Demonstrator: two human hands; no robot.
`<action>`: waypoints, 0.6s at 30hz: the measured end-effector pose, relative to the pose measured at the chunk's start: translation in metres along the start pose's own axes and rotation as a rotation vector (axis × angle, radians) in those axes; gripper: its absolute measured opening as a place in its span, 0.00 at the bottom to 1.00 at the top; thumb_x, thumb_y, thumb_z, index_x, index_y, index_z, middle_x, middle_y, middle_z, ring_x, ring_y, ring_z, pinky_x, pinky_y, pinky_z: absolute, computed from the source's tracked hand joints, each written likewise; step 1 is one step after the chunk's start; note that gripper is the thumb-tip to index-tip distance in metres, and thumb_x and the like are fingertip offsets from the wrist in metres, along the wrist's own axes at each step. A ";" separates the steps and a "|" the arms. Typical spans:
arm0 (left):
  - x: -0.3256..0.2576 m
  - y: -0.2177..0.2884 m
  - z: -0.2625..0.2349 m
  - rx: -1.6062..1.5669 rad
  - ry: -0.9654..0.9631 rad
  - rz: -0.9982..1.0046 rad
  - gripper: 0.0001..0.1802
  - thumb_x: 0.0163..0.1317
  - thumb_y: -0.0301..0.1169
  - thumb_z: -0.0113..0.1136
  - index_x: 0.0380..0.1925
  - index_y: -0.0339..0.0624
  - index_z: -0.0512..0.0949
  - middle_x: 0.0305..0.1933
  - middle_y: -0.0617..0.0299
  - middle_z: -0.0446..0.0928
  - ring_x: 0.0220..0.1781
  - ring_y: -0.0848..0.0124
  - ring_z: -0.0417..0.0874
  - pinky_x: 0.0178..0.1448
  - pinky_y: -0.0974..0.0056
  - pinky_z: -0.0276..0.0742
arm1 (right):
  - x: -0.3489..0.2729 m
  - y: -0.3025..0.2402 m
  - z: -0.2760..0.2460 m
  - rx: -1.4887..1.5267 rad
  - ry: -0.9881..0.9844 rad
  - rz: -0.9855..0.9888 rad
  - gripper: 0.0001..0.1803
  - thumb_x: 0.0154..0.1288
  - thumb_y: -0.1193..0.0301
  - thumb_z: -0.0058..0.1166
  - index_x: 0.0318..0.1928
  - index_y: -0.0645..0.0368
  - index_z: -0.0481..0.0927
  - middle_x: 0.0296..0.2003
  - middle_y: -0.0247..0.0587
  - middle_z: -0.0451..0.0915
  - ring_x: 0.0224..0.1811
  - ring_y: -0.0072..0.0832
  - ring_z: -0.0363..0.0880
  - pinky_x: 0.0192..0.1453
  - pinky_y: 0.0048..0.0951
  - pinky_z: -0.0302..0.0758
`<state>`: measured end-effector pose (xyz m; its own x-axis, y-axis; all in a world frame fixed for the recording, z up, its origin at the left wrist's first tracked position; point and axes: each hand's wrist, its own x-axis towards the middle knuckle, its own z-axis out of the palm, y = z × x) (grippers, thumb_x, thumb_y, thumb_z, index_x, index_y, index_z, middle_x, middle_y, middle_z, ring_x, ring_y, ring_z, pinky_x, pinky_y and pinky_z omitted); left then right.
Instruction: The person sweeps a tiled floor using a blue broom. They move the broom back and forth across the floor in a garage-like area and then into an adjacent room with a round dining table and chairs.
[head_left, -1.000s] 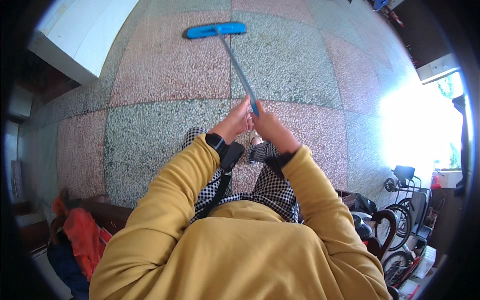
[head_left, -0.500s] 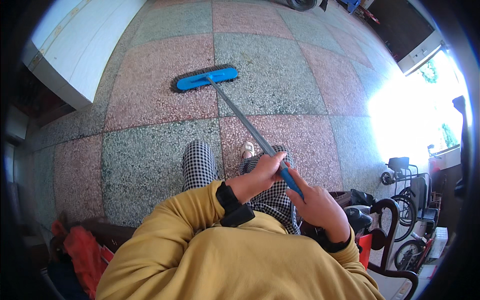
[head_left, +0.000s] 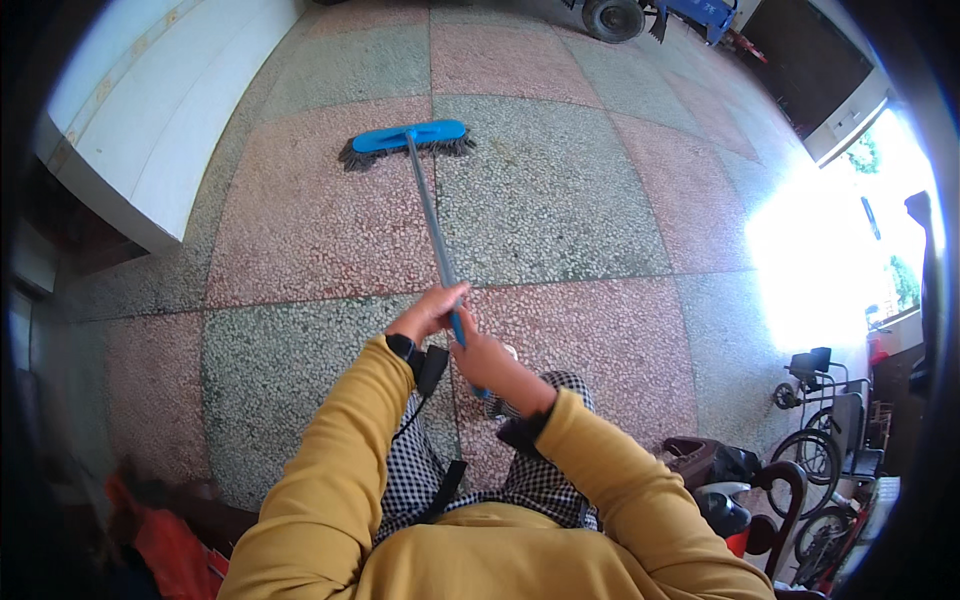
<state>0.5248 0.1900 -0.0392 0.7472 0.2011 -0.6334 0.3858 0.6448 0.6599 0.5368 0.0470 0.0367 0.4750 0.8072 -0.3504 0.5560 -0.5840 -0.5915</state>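
Two hands grip one broom handle point(head_left: 432, 225), a thin grey pole with a blue grip section at its near end. The left hand point(head_left: 428, 312) is closed around the pole at the upper edge of the blue grip, thumb and fingers wrapped over it. The right hand point(head_left: 490, 362) is closed around the pole just below the left hand, nearer the body, and the two hands touch each other. Both sleeves are mustard yellow; a dark band sits on the left wrist.

From the hands, the handle runs away from the body and slightly to the left, ending at the broom head point(head_left: 408, 143). The broom head is blue, with dark bristles resting on the floor point(head_left: 560, 200), well apart from the hands and directly ahead of them. The floor is speckled stone laid in red and grey squares; the bristles lie on a red square.

Left of the broom head stands a white wall point(head_left: 150, 120). Right of the hands, near the picture's rim, stands a wheelchair point(head_left: 825, 410).
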 end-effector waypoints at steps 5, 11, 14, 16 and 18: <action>-0.009 0.049 -0.041 -0.005 -0.034 0.158 0.22 0.60 0.53 0.42 0.37 0.45 0.70 0.29 0.63 0.74 0.31 0.69 0.77 0.34 0.59 0.74 | 0.099 -0.012 -0.021 0.793 0.005 0.040 0.34 0.50 0.67 0.52 0.59 0.56 0.57 0.25 0.45 0.76 0.23 0.33 0.76 0.24 0.35 0.72; -0.072 0.004 -0.010 -0.542 -0.087 -0.078 0.29 0.59 0.58 0.35 0.46 0.45 0.66 0.39 0.54 0.71 0.47 0.54 0.71 0.49 0.39 0.67 | 0.089 -0.013 -0.007 0.565 -0.018 0.039 0.33 0.54 0.65 0.45 0.61 0.56 0.52 0.27 0.51 0.77 0.25 0.37 0.77 0.26 0.35 0.73; -0.107 -0.016 0.000 -0.429 0.148 -0.162 0.30 0.57 0.61 0.34 0.40 0.47 0.69 0.33 0.57 0.72 0.39 0.59 0.73 0.40 0.49 0.72 | 0.054 -0.019 0.029 0.191 0.029 0.060 0.34 0.58 0.59 0.39 0.62 0.58 0.46 0.32 0.61 0.76 0.35 0.53 0.75 0.39 0.45 0.71; -0.135 -0.030 0.019 -0.448 0.193 -0.075 0.28 0.55 0.64 0.35 0.31 0.52 0.69 0.22 0.64 0.69 0.22 0.68 0.69 0.20 0.62 0.63 | 0.026 -0.033 0.048 0.197 0.003 0.070 0.34 0.61 0.55 0.34 0.62 0.61 0.45 0.33 0.64 0.74 0.35 0.54 0.74 0.40 0.45 0.70; -0.185 -0.042 0.024 -0.270 0.293 0.065 0.27 0.55 0.63 0.37 0.29 0.52 0.68 0.17 0.65 0.66 0.15 0.71 0.66 0.14 0.65 0.59 | -0.008 -0.051 0.057 0.195 -0.024 0.033 0.36 0.62 0.54 0.30 0.62 0.64 0.39 0.34 0.64 0.75 0.36 0.55 0.74 0.41 0.46 0.69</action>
<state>0.3833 0.1077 0.0602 0.5642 0.4243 -0.7083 0.1581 0.7865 0.5971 0.4656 0.0749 0.0285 0.4733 0.7909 -0.3878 0.3968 -0.5845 -0.7078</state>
